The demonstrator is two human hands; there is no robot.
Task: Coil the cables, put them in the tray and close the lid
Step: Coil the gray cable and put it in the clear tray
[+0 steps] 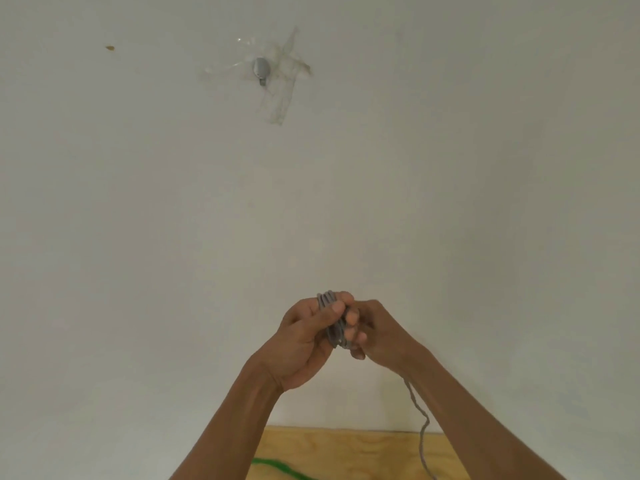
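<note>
Both hands are raised in front of a white wall, meeting at the lower middle of the head view. My left hand (301, 341) grips a small bundle of grey cable (334, 327), with several loops showing above the thumb. My right hand (377, 336) pinches the same bundle from the right, its fingers curled against the loops. A loose tail of the grey cable (423, 431) hangs down below my right wrist toward the table. No tray or lid is in view.
A light plywood table (346, 452) fills the bottom middle. A green cable (277, 467) lies on it at the lower left. High on the wall, a grey hook (261, 69) is held by clear tape.
</note>
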